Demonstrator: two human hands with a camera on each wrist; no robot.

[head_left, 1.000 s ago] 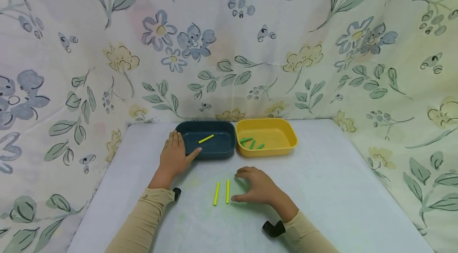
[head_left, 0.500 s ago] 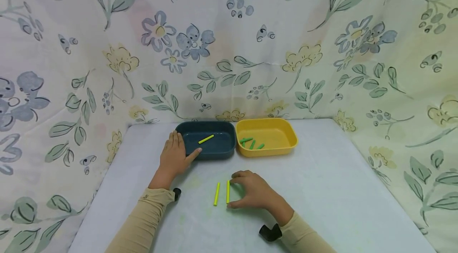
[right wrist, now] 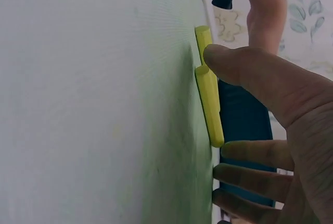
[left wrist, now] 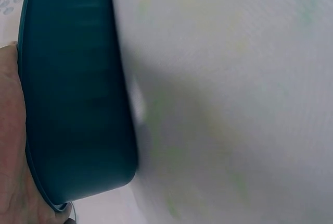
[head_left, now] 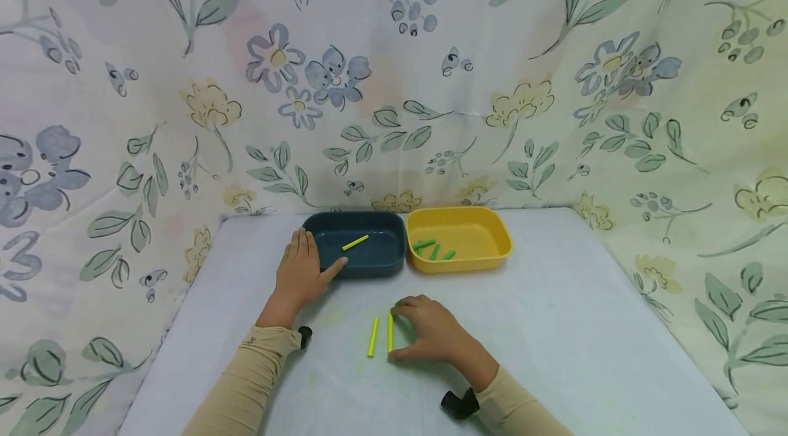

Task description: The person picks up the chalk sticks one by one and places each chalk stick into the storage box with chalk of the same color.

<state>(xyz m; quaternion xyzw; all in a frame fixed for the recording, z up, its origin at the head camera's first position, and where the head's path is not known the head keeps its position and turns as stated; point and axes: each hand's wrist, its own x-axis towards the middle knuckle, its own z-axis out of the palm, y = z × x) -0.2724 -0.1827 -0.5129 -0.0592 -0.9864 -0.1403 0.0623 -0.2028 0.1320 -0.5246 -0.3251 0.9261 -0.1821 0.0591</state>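
My right hand holds a yellow chalk stick by its two ends, thumb at the near end and index finger at the far end. In the right wrist view this chalk lies low against the white cloth. A second yellow chalk stick rests just to its left. My left hand lies against the left front corner of a dark blue tray, fingers straight along its side and thumb at the front rim. One yellow chalk stick is inside that tray.
A yellow tray touches the blue tray's right side and contains several green chalk pieces. White cloth with faint green and yellow smudges covers the table. A floral curtain hangs behind and at both sides.
My right hand has moved left onto the nearer chalk stick, its thumb and finger coming to the ends. The stick has shifted slightly left. My left hand stays on the blue tray.
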